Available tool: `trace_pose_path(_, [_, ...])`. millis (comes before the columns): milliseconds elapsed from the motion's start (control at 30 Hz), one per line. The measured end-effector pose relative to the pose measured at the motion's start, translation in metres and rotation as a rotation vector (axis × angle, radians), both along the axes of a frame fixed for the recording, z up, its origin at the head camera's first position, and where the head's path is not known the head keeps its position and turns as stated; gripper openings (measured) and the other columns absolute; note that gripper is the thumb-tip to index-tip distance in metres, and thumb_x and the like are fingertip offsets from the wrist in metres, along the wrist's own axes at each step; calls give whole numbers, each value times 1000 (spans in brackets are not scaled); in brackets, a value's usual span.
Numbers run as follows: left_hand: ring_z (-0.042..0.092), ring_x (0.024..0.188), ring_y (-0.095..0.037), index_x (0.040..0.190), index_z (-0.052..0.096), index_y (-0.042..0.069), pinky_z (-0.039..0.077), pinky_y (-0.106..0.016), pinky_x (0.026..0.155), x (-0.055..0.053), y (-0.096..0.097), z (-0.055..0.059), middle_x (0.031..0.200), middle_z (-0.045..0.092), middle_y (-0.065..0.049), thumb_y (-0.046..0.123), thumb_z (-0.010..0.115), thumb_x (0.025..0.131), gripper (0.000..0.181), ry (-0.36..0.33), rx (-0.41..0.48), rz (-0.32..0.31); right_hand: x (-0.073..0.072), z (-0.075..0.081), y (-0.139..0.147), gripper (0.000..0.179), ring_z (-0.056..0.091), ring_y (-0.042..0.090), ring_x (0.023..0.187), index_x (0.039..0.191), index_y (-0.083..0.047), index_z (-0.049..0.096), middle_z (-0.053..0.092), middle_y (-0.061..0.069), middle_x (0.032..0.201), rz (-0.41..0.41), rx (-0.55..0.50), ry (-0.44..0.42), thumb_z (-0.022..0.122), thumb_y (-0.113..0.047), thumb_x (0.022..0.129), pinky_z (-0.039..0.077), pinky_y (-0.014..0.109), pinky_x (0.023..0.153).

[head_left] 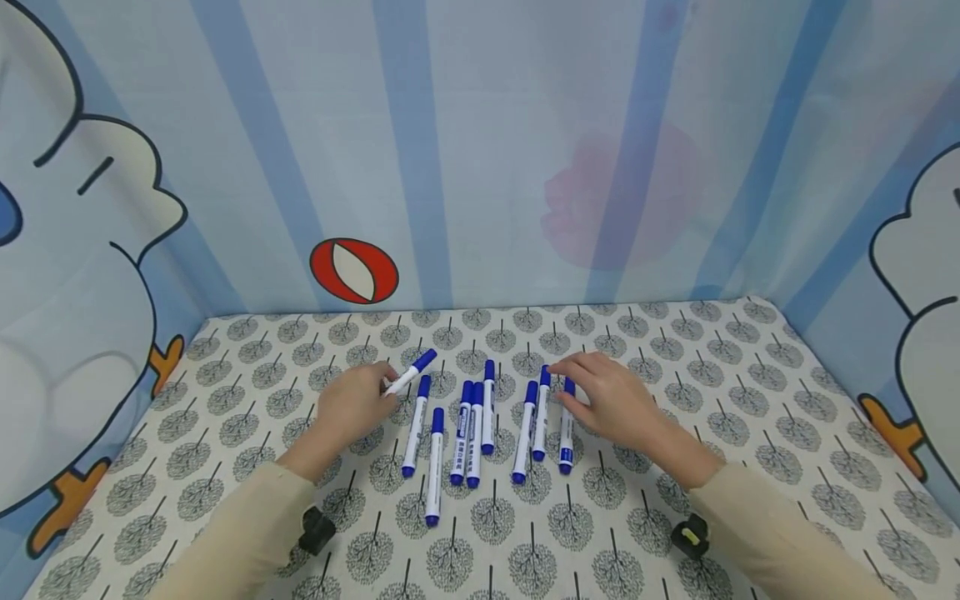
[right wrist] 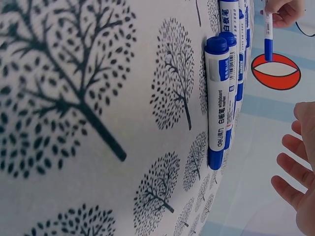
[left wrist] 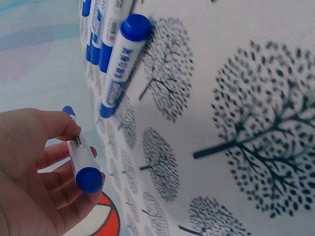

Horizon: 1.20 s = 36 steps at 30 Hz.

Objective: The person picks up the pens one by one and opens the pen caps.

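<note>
In the head view my left hand (head_left: 356, 404) grips a white whiteboard marker with a blue cap (head_left: 410, 372), held tilted with its cap toward the upper right. The left wrist view shows that marker (left wrist: 81, 155) between thumb and fingers. My right hand (head_left: 607, 398) hovers over the rightmost marker (head_left: 567, 429), its fingers loosely bent and parted, holding nothing. In the right wrist view, a marker with printed lettering (right wrist: 218, 101) lies on the cloth, apart from my right hand (right wrist: 302, 167). Several more blue-capped markers (head_left: 476, 437) lie roughly side by side between the hands.
A tree-patterned cloth (head_left: 600, 533) covers the table. Behind it rises a striped blue backdrop (head_left: 495, 150) printed with a red oval (head_left: 318, 262). Nearest my left hand lie a marker (head_left: 416, 427) and another closer to me (head_left: 435, 467).
</note>
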State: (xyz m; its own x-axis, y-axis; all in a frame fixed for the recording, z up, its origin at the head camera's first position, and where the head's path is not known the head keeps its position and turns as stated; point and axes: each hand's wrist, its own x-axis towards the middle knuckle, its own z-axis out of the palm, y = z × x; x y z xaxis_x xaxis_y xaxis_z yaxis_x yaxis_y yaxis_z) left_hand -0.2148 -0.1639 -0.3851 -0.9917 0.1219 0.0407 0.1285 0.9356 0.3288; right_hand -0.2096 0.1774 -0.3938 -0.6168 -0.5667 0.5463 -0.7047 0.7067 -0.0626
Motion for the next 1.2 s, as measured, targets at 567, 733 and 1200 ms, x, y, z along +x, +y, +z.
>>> trace_pose_path(567, [48,53,-10,105,66,18,39,-24,40,15,40,16,85,61,1,14,65,78,27,51,47,-139,-1,0,-13,37,60,22,98,114,-10,61,63,6,109,27,-25,-13,67,-25,81,51,35,82])
trace_pose_path(733, [50,62,-11,103,67,18,39,-22,44,18,49,17,87,62,1,13,66,77,27,117,26,-210,0,1,-17,39,59,22,101,118,-11,60,62,5,112,21,-11,-30,65,-26,83,50,36,85])
trace_pose_path(1200, [55,83,-11,105,66,23,44,-21,58,23,65,18,91,62,6,19,68,79,27,157,-16,-324,4,1,-29,41,59,23,104,120,-11,58,62,6,116,46,-4,-61,63,-28,84,48,38,89])
